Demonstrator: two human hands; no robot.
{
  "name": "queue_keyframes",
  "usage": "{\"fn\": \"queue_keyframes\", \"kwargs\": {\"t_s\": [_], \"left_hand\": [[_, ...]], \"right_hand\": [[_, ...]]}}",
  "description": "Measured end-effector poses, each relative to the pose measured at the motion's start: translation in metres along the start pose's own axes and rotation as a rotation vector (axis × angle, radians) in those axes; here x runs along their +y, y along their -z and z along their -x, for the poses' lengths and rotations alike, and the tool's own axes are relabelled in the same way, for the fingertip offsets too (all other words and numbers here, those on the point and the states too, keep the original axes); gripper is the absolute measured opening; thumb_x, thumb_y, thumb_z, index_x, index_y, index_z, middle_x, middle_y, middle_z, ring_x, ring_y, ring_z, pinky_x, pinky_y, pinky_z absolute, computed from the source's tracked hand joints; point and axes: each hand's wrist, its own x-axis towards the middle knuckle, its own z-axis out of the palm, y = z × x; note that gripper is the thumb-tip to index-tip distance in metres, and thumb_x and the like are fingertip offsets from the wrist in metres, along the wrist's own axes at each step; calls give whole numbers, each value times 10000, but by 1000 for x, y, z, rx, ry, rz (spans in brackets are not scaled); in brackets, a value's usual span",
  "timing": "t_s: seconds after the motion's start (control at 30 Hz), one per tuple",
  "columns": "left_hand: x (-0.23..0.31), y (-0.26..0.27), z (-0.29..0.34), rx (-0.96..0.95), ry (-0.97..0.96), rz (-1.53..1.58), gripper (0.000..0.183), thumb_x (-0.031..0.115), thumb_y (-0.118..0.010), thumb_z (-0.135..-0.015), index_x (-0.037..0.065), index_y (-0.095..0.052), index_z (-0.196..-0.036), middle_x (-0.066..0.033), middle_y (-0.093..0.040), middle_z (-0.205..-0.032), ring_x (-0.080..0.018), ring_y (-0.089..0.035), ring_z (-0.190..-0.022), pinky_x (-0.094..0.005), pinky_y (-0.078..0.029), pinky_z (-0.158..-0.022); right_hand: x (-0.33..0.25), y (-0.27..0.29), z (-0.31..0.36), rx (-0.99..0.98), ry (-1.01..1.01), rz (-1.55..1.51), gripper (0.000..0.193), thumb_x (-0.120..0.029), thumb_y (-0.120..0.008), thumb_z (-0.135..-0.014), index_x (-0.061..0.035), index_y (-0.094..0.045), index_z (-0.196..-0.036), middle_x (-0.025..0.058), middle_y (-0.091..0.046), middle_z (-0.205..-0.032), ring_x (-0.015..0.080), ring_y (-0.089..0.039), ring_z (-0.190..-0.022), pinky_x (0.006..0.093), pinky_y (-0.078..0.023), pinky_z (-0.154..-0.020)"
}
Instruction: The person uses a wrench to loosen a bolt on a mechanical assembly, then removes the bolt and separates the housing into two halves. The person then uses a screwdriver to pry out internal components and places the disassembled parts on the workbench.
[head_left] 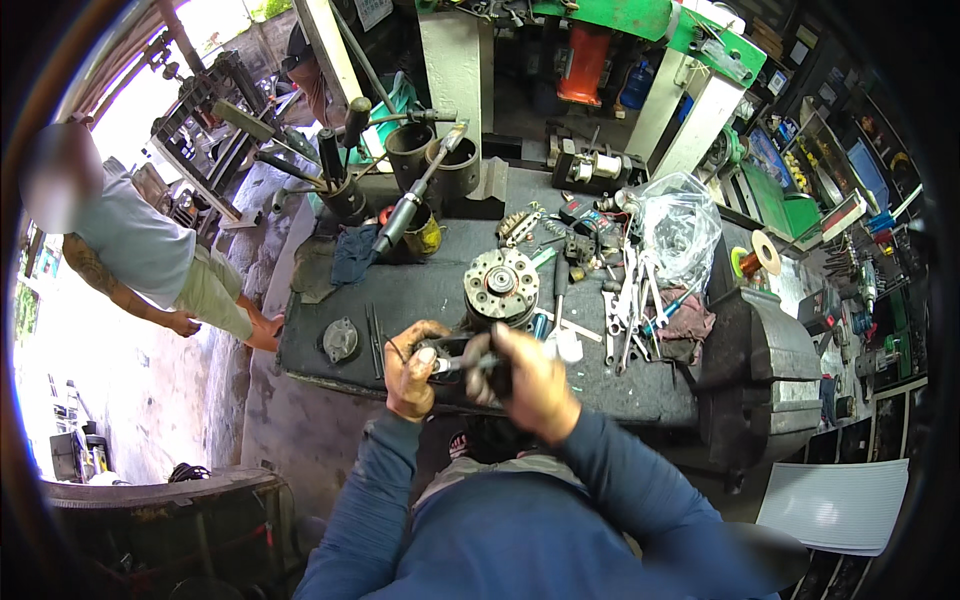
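Both of my hands are together over the bench's front edge. My left hand (412,378) is closed, its thumb pressed against a small silver metal part (447,365) with a dark body. My right hand (535,385) meets that part from the other side, its fingers curled and blurred by motion; what lies inside them is hidden. Just beyond the hands stands a round metal assembly (500,285) with a ring of holes and a central hub. To the left of my hands lie a round grey metal cover (340,341) and thin dark rods (376,342).
Several wrenches (627,308), a reddish rag (685,325) and a clear plastic bag (682,225) lie right on the bench (290,340). A large vise (762,375) sits at its right end. Metal cups (410,150) hold tools at the back. Another person (150,240) stands left.
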Motion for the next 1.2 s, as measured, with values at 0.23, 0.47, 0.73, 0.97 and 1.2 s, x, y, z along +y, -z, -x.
{"fn": "queue_keyframes", "kwargs": {"t_s": [0.23, 0.47, 0.73, 0.97, 1.2], "left_hand": [[-6, 4, 0, -39, 61, 90, 622, 546, -699, -793, -55, -666, -949, -62, -660, -840, -125, -592, -766, -275, -465, -685], [-10, 3, 0, -34, 39, 96, 753, 656, -710, -777, -72, -662, -963, -102, -679, -910, -165, -630, -858, -303, -508, -766], [2, 2, -3, -58, 62, 21, 699, 614, -663, -778, -66, -655, -936, -85, -661, -841, -127, -585, -752, -267, -453, -661], [0, 3, -3, -51, 96, 59, 648, 555, -640, -785, -72, -649, -948, -114, -665, -899, -155, -608, -823, -291, -489, -752], [1, 0, 1, -50, 47, 74, 652, 561, -665, -783, -69, -651, -953, -103, -668, -909, -149, -611, -829, -288, -492, -749]], "right_hand": [[33, -12, 30, -202, 433, 404, 403, -181, -657, -990, 15, -592, -1336, 133, -671, -1230, 206, -661, -1068, 375, -549, -943], [19, 0, 1, -91, 147, -54, 365, -275, -482, -1062, 8, -711, -1038, 75, -728, -921, 143, -663, -845, 305, -537, -814], [43, -21, 30, -131, 677, 618, 510, -232, -740, -913, 15, -611, -1340, 202, -638, -1262, 332, -648, -1167, 413, -507, -1020], [35, -9, 8, -172, 682, 569, 468, -364, -618, -1023, 31, -636, -1274, 181, -672, -1181, 289, -676, -1059, 408, -531, -962], [17, 2, 10, -119, 449, 501, 400, -324, -525, -1086, 28, -702, -1156, 128, -717, -1062, 220, -688, -1066, 370, -540, -959]]}}
